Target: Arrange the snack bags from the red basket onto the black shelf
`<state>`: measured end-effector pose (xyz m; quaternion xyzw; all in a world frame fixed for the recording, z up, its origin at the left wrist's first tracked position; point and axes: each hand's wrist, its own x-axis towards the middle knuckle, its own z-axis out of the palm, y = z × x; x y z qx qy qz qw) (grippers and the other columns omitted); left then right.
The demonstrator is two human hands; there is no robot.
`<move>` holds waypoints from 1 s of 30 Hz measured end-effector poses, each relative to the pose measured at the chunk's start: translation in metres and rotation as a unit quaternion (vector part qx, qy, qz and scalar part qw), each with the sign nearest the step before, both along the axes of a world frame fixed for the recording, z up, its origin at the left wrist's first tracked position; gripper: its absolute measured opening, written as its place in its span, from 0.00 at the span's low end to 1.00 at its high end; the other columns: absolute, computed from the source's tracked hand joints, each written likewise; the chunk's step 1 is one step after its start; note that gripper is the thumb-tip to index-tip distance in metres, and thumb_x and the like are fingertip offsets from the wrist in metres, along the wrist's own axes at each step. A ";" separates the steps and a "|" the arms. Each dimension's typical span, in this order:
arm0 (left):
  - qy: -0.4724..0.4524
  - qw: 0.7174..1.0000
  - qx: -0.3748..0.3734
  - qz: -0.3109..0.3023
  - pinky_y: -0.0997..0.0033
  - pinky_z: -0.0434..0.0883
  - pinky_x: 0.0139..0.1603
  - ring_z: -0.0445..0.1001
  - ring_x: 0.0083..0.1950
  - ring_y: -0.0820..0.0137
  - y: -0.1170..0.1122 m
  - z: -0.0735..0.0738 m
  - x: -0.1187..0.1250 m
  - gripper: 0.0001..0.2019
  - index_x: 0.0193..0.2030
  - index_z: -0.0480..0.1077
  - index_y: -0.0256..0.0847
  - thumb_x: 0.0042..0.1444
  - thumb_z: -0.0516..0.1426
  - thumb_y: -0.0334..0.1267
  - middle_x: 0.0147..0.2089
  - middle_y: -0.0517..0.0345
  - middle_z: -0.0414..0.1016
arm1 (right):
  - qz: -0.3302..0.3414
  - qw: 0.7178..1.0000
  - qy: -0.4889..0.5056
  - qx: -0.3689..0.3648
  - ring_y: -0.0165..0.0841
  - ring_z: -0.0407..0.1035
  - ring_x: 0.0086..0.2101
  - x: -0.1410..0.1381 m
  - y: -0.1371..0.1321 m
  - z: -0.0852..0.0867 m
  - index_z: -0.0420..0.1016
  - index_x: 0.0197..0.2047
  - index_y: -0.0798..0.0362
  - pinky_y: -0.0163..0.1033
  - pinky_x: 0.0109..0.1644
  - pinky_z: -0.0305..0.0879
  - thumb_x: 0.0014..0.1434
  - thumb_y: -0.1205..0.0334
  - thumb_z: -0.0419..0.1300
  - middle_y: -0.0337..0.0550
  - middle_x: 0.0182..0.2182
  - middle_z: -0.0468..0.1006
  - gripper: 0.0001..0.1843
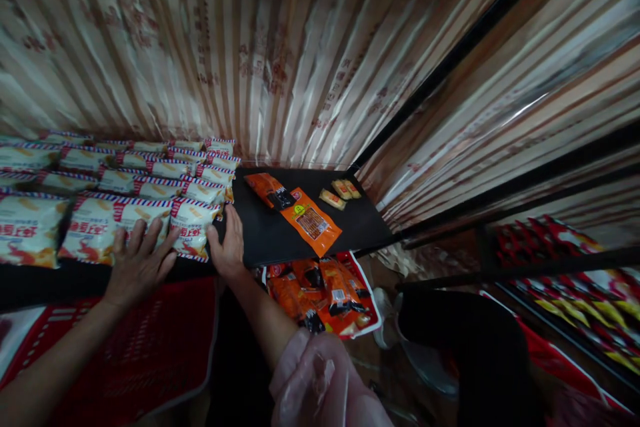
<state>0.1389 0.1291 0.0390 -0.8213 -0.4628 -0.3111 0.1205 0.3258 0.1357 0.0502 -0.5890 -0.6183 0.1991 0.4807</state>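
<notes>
Rows of white snack bags (93, 230) with red-and-blue striped top edges stand upright on the left of a black shelf (260, 233). My left hand (137, 260) lies against the fronts of the nearest row, its fingers spread over the bags. At the right end of that row, my right hand (229, 240) rests beside the last bag (193, 225), thumb and fingers apart. Neither hand grasps anything. To the right of my right hand, an orange packet (315, 221) lies flat and overlaps another orange packet (265, 190). Several small yellowish wrapped pieces (333, 199) lie farther right.
Below the shelf are a red basket (150, 347) and a white-rimmed container (376, 320) holding orange packets. Crinkled plastic sheeting (280, 53) hangs behind. A black frame bar (450, 60) slants down at the right. A person's dark-clothed leg (470, 327) and another stocked shelf (590, 307) are at right.
</notes>
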 end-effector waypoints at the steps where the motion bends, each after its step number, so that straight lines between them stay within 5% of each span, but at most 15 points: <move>1: -0.002 1.000 -0.001 -0.001 0.42 0.40 0.65 0.39 0.69 0.53 0.000 -0.001 0.000 0.32 0.65 0.48 0.53 0.55 0.56 0.42 0.70 0.54 0.40 | -0.015 1.000 -0.010 0.014 0.36 0.49 0.61 0.007 -0.003 0.000 0.52 0.62 0.59 0.47 0.63 0.48 0.60 0.53 0.49 0.53 0.61 0.58 0.31; 11: 0.001 0.999 -0.031 -0.016 0.48 0.40 0.66 0.44 0.69 0.57 0.000 -0.003 -0.003 0.27 0.64 0.53 0.45 0.58 0.51 0.42 0.67 0.50 0.51 | -0.140 0.981 -0.133 0.030 0.37 0.50 0.60 0.063 -0.014 -0.014 0.58 0.59 0.62 0.50 0.61 0.52 0.60 0.61 0.46 0.56 0.60 0.59 0.25; 21: 0.039 0.998 -0.040 -0.001 0.47 0.41 0.66 0.43 0.69 0.56 -0.014 -0.005 0.007 0.23 0.61 0.59 0.44 0.58 0.50 0.42 0.66 0.50 0.53 | -0.071 0.988 -0.137 0.016 0.37 0.44 0.63 0.041 -0.010 -0.012 0.54 0.62 0.60 0.50 0.63 0.48 0.61 0.59 0.44 0.52 0.63 0.53 0.28; 30: 0.040 0.999 -0.004 0.022 0.47 0.41 0.66 0.43 0.69 0.56 -0.011 0.001 0.041 0.25 0.62 0.56 0.49 0.57 0.52 0.43 0.67 0.53 0.52 | -0.006 0.996 0.048 -0.076 0.37 0.43 0.63 0.004 0.018 0.002 0.46 0.66 0.59 0.48 0.65 0.42 0.60 0.45 0.45 0.52 0.64 0.49 0.37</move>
